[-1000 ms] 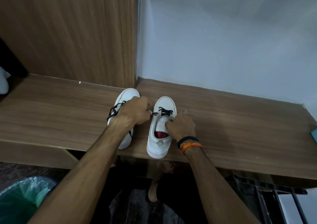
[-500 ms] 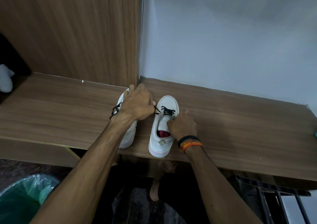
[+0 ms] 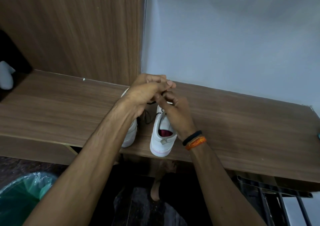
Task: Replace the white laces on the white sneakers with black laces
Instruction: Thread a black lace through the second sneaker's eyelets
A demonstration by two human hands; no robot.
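Your left hand (image 3: pixel 147 94) and right hand (image 3: pixel 174 111) meet at the centre of the frame, fingers curled together and pinching the black lace (image 3: pixel 149 116) above the toes of the shoes; loose loops of it hang into the gap between them. The right sneaker (image 3: pixel 161 139) stands just below your right hand, its heel at the front edge of the tabletop (image 3: pixel 242 130), the red lining showing in its opening. The left sneaker (image 3: pixel 129 135) sits beside it, mostly hidden under your left forearm, heel also close to that edge. Bare wood runs wide to the left and right of the pair. Behind them, a wooden panel (image 3: pixel 78 35) and a pale wall (image 3: pixel 225 35) meet in a corner just beyond your knuckles. At the lower left, a green bin liner (image 3: pixel 20 194) sits on the floor.
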